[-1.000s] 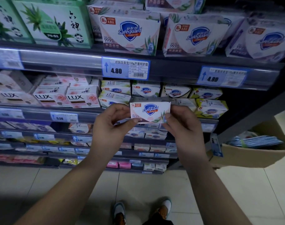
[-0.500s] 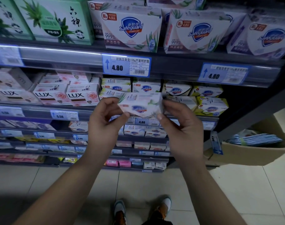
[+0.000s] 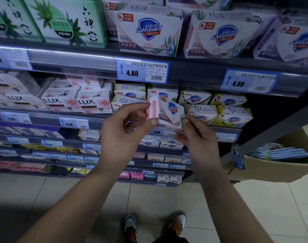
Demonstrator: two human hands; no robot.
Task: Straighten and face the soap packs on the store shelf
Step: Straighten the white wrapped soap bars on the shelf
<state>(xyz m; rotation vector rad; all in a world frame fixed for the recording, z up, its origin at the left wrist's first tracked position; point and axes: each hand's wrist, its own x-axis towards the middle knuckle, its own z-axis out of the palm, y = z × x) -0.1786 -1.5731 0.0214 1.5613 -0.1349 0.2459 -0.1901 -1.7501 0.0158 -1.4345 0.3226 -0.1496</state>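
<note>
A small white cardboard Safeguard soap pack with a pink end panel (image 3: 169, 111) was held between both hands in front of the middle shelf's grey front rail (image 3: 44, 118); it sat tilted and turned at an angle, pink end to the left, blue shield logo facing near and right; whether it touched the packs behind it I could not tell.

The left hand (image 3: 121, 130) pinched the pack's left end, thumb at the lower near corner, fingers curled over the pink panel; the right hand (image 3: 197, 139) gripped the lower right edge, thumb tip against the front face, fingers curled beneath.

Behind the held pack stood a row of white Safeguard soap boxes (image 3: 130, 94), stacked two high; just right of it a white box (image 3: 201, 113) and yellow-green Safeguard boxes (image 3: 233, 116) stood skewed; to the left were pink-and-white LUX soap boxes with rose prints (image 3: 95, 103).

On the shelf above stood large white Safeguard multipacks (image 3: 149, 32), and left of them green boxes printed with aloe leaves (image 3: 67, 21); a blue-bordered price label reading 4.80 (image 3: 142, 71) hung on that shelf's rail.

At the far right a brown cardboard carton (image 3: 272, 168) stood on the pale tiled floor (image 3: 255, 207); the person's shoes (image 3: 130, 227) showed at the near edge.
</note>
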